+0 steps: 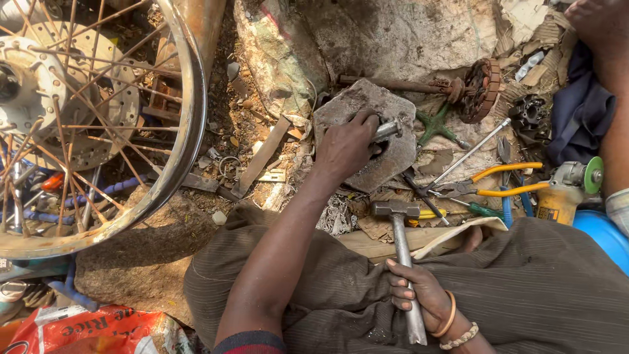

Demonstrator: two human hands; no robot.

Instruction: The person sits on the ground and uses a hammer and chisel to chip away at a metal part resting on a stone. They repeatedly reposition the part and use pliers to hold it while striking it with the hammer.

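Observation:
My left hand (346,148) reaches forward and grips a short grey metal cylinder (388,129), holding it down on a flat grey stone block (396,159) on the ground. Low over my lap, my right hand (419,294), with bangles at the wrist, is closed on the metal handle of a hammer (397,216). The hammer's head lies just below the block's near edge and does not touch the cylinder. My brown-clothed legs fill the bottom of the view.
A rusty spoked wheel (98,124) with a brake disc fills the left. Right of the block lie a green cross wrench (438,128), a long rod (468,154), yellow-handled pliers (506,181), an angle grinder (569,185) and a rusty round part (481,88). Another person's arm (606,39) is at top right.

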